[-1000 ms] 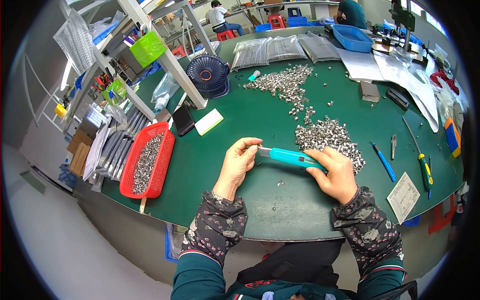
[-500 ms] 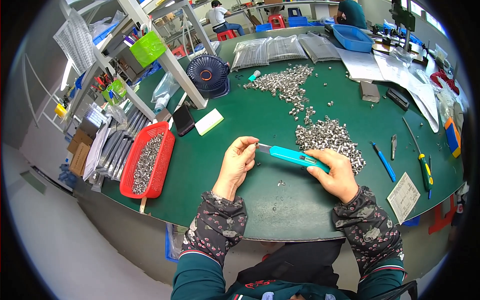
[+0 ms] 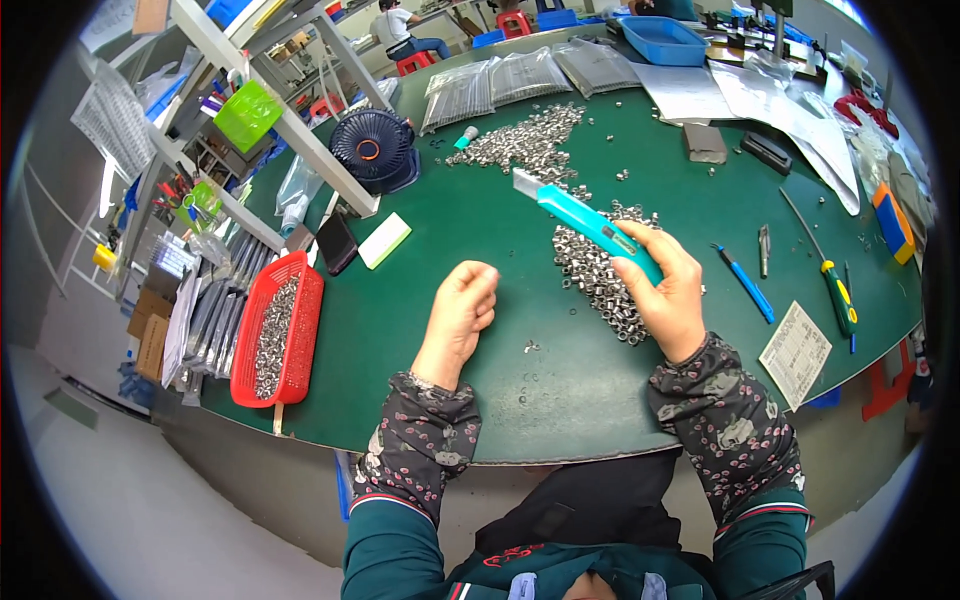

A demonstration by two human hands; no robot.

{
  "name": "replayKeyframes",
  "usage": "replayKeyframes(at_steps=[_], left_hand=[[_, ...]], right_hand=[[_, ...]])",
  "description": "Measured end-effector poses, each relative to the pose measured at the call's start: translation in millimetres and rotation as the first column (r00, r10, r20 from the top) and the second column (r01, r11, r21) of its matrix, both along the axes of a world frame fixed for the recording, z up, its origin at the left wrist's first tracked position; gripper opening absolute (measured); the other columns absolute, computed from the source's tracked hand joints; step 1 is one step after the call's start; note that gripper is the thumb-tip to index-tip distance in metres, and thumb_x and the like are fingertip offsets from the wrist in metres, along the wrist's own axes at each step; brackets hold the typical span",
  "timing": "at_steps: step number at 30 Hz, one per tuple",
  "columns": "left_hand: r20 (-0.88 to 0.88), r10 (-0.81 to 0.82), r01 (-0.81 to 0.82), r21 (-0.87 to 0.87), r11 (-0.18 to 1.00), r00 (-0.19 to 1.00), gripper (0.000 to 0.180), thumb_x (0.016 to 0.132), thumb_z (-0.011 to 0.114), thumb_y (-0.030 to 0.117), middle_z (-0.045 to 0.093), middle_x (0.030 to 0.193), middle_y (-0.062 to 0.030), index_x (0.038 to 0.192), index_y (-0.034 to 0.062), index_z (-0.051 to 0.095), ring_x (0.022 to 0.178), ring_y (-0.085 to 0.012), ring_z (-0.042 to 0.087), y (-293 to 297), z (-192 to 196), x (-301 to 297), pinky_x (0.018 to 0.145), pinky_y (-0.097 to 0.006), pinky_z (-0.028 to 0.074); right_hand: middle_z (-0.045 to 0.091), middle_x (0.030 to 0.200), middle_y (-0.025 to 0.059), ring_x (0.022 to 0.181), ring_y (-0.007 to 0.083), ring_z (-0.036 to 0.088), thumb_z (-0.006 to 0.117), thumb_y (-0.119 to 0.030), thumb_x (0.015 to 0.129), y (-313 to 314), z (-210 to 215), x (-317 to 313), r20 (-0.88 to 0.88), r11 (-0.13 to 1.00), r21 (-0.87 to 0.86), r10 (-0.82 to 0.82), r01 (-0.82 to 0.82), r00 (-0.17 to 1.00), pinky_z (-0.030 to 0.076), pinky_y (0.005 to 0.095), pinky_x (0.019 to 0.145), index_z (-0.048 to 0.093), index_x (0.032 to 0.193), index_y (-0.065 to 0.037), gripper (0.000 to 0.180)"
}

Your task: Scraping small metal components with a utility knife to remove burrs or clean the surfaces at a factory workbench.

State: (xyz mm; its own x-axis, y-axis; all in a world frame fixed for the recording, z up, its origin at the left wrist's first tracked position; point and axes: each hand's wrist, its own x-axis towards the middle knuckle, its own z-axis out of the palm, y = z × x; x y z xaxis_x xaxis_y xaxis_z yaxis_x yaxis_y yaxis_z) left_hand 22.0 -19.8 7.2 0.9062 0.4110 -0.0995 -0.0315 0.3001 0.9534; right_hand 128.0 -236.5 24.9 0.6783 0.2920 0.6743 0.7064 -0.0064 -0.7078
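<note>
My right hand [image 3: 665, 285] is closed round a turquoise utility knife [image 3: 585, 222]. Its blade is out and points up and to the left, over the near end of a heap of small metal rings [image 3: 603, 290]. To the left, my left hand [image 3: 462, 312] is curled closed above the green table [image 3: 420, 330]; whatever its fingers hold is hidden. Between the hands and nearer to me, a few tiny scraps [image 3: 532, 347] lie on the table. More metal rings [image 3: 525, 142] spread toward the back.
On the left stands a red basket [image 3: 305, 340] of metal rings, near a phone [image 3: 337, 243] and a dark fan [image 3: 372, 150]. At right lie a blue-handled tool [image 3: 748, 290], a green-and-yellow screwdriver [image 3: 838, 300] and a printed card [image 3: 795, 355]. Bagged tubes [image 3: 535, 78] line the back.
The knife blade has moved away from my left hand, up and tilted steeper. My left fingers, which pinched a small metal ring at the blade tip, are now curled in. The view has shifted slightly.
</note>
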Motion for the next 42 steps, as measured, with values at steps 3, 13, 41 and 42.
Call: replayKeyframes(at_steps=[3, 13, 41, 42], left_hand=[[-0.074, 0.020, 0.033, 0.654, 0.756, 0.997, 0.012, 0.076, 0.062, 0.011, 0.043, 0.060, 0.0061, 0.084, 0.0026, 0.057, 0.049, -0.0039, 0.038, -25, -2, 19, 0.043, -0.020, 0.031], [-0.273, 0.171, 0.226, 0.941, 0.252, 0.947, 0.018, 0.072, 0.063, 0.018, 0.057, 0.072, -0.0077, 0.081, 0.0039, 0.058, 0.067, -0.0195, 0.056, -58, 5, 47, 0.059, -0.033, 0.044], [0.211, 0.012, 0.031, -0.199, 0.980, 0.977, 0.012, 0.087, 0.051, 0.014, 0.049, 0.079, -0.0013, 0.094, 0.0042, 0.053, 0.054, -0.0038, 0.036, 10, -2, -9, 0.036, -0.014, 0.025], [0.209, 0.006, 0.034, -0.189, 0.981, 0.978, 0.012, 0.087, 0.052, 0.014, 0.049, 0.078, -0.0010, 0.093, 0.0039, 0.053, 0.054, -0.0036, 0.036, 10, -2, -9, 0.036, -0.014, 0.024]], right_hand=[[0.059, 0.082, 0.0112, 0.072, 0.0224, 0.059, 0.063, -0.010, 0.071, 0, -1, -1, 0.060, 1.000, 0.006, 0.015, -0.015, 0.998, 0.046, 0.0290, 0.064, 0.059, 0.099, -0.003, 0.030], [0.057, 0.075, 0.0106, 0.064, 0.0246, 0.056, 0.064, -0.010, 0.070, 0, -1, 2, 0.074, 0.999, 0.051, -0.004, 0.000, 0.997, 0.044, 0.0309, 0.056, 0.059, 0.098, -0.005, 0.029], [0.061, 0.081, 0.0129, 0.073, 0.0259, 0.059, 0.065, -0.018, 0.071, 3, -15, -4, -0.118, 0.903, -0.286, 0.300, -0.321, 0.947, 0.046, 0.0329, 0.064, 0.061, 0.097, -0.004, 0.031], [0.061, 0.082, 0.0132, 0.073, 0.0258, 0.059, 0.064, -0.019, 0.071, 3, -15, -4, -0.128, 0.898, -0.293, 0.303, -0.328, 0.944, 0.046, 0.0329, 0.064, 0.061, 0.098, -0.004, 0.031]])
